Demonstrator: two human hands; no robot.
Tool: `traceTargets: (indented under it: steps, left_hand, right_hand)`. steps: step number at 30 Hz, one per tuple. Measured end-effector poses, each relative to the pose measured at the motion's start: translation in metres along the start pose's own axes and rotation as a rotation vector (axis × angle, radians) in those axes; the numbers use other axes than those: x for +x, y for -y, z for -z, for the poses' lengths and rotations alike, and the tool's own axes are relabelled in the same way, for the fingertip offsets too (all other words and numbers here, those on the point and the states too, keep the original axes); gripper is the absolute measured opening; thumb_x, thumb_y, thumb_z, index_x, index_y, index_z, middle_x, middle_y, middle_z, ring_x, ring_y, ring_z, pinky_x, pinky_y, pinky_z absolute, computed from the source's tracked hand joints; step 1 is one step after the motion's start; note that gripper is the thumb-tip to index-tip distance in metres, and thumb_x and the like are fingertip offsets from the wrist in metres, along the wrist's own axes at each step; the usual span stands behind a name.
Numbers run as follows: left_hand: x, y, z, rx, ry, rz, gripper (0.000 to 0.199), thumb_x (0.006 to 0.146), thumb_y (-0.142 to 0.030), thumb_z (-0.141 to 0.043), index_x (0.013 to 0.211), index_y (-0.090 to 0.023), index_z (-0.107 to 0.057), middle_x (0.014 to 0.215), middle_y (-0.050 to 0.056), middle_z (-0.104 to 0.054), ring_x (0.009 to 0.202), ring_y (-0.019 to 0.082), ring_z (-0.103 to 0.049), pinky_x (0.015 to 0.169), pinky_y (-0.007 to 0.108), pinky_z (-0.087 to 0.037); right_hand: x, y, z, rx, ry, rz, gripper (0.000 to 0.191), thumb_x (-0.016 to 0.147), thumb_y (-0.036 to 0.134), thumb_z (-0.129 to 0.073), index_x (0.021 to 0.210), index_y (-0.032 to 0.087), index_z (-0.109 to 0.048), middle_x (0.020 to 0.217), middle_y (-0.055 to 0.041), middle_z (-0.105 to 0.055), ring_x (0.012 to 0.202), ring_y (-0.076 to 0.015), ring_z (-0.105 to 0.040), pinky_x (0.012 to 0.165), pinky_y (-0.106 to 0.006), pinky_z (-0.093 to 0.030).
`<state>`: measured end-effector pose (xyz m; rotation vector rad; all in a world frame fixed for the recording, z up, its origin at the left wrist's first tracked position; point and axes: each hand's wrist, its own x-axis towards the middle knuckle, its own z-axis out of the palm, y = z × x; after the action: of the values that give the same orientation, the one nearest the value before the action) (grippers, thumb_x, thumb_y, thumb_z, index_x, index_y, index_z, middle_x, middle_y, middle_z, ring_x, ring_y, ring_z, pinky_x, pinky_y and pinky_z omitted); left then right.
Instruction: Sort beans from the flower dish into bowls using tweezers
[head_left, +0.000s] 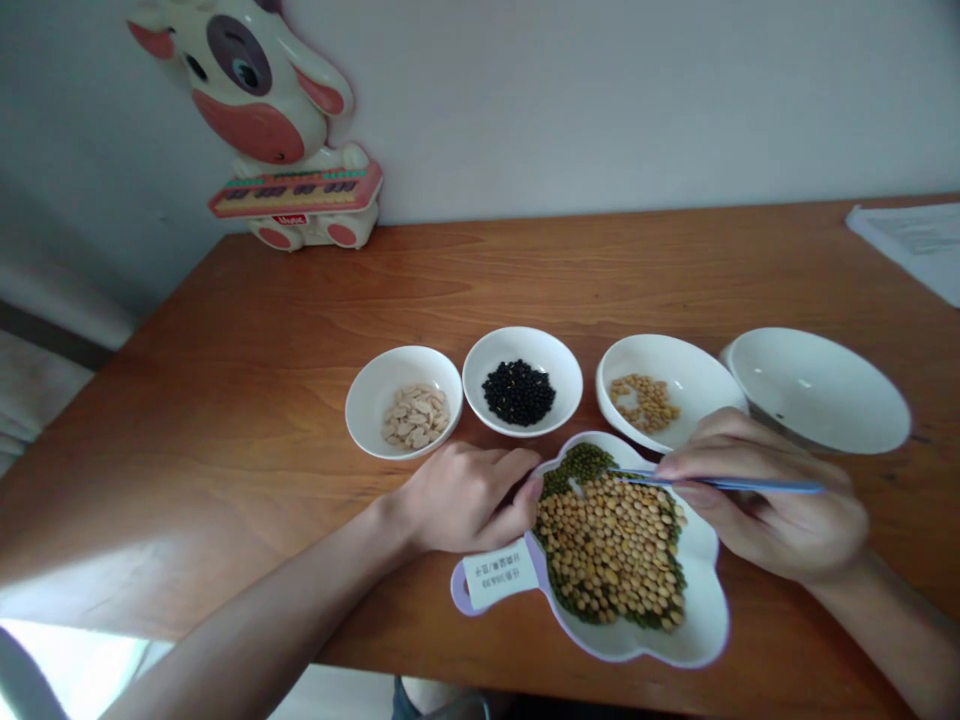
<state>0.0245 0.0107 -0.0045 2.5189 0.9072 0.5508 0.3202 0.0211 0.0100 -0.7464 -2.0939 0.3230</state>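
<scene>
The right hand (765, 500) pinches thin blue chopsticks (720, 484), tips right over the mung beans (577, 466) and yellow soybeans (607, 550), while the left hand (469, 497) curls closed on the rim of the white lobed plate (701, 590) on the wooden table (225, 420).

On my feed I read a varnished wood table (225, 400) with a soft sheen, glossy white ceramic bowls (523, 345), a glossy ceramic dish (705, 610) carrying a matt paper label (500, 573), smooth blue chopsticks (739, 484), and a smooth, shiny moulded plastic cow toy (255, 110).
</scene>
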Motion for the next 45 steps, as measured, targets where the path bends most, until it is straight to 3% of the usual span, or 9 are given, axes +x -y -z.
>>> traceTargets:
  steps: [6, 11, 24, 35, 40, 45]
  left_hand:
    - [0.0001, -0.0009, 0.0016, 0.046, -0.034, -0.017, 0.03, 0.106, -0.027, -0.04, 0.092, -0.016, -0.063, 0.07, 0.004, -0.073, 0.056, 0.016, -0.068, 0.049, 0.027, -0.045]
    - [-0.0007, -0.0001, 0.0017, 0.039, 0.006, -0.003, 0.034, 0.107, -0.029, -0.038, 0.096, -0.014, -0.066, 0.073, 0.005, -0.074, 0.059, 0.017, -0.071, 0.053, 0.028, -0.049]
    - [0.001, -0.0016, 0.0049, -0.034, 0.005, 0.005, 0.031, 0.107, -0.029, -0.041, 0.105, -0.013, -0.068, 0.075, 0.005, -0.076, 0.06, 0.017, -0.072, 0.054, 0.028, -0.05]
    - [0.0005, -0.0004, 0.0041, -0.041, 0.008, 0.011, 0.032, 0.108, -0.03, -0.041, 0.103, -0.013, -0.068, 0.073, 0.004, -0.074, 0.058, 0.016, -0.069, 0.054, 0.027, -0.048]
    - [0.0014, -0.0015, 0.005, -0.041, 0.02, 0.01, 0.03, 0.107, -0.028, -0.042, 0.099, -0.014, -0.067, 0.071, 0.003, -0.072, 0.057, 0.014, -0.066, 0.053, 0.027, -0.046]
    - [0.0009, -0.0012, 0.005, -0.043, 0.017, 0.015, 0.031, 0.108, -0.03, -0.041, 0.102, -0.014, -0.067, 0.073, 0.004, -0.073, 0.059, 0.014, -0.067, 0.054, 0.026, -0.047]
  right_hand:
    - [0.0011, -0.0006, -0.0001, -0.048, -0.005, 0.034, 0.028, 0.089, 0.006, -0.067, 0.105, 0.028, -0.073, 0.084, 0.0001, -0.076, 0.073, -0.0189, -0.07, 0.06, -0.035, -0.056]
    - [0.0033, 0.0011, -0.0006, -0.03, -0.001, 0.079, 0.018, 0.091, 0.011, -0.066, 0.104, 0.022, -0.072, 0.087, -0.0025, -0.077, 0.077, -0.0183, -0.071, 0.064, -0.033, -0.058]
    - [0.0031, 0.0006, -0.0002, -0.048, 0.022, 0.106, 0.027, 0.093, 0.005, -0.064, 0.115, 0.019, -0.069, 0.104, -0.0053, -0.079, 0.094, -0.017, -0.073, 0.084, -0.034, -0.055]
    - [0.0028, 0.0069, -0.0002, -0.059, -0.009, -0.001, 0.025, 0.09, 0.009, -0.073, 0.11, 0.023, -0.068, 0.101, -0.0028, -0.078, 0.09, -0.0167, -0.073, 0.082, -0.033, -0.057]
    - [0.0029, 0.0049, -0.0023, -0.06, 0.039, 0.043, 0.036, 0.087, 0.002, -0.075, 0.115, 0.024, -0.07, 0.107, -0.0026, -0.078, 0.095, -0.0169, -0.074, 0.087, -0.034, -0.057]
    - [0.0027, 0.0032, 0.0007, -0.107, 0.109, 0.103, 0.034, 0.087, 0.002, -0.075, 0.115, 0.022, -0.071, 0.106, -0.0038, -0.078, 0.094, -0.0178, -0.073, 0.084, -0.036, -0.055]
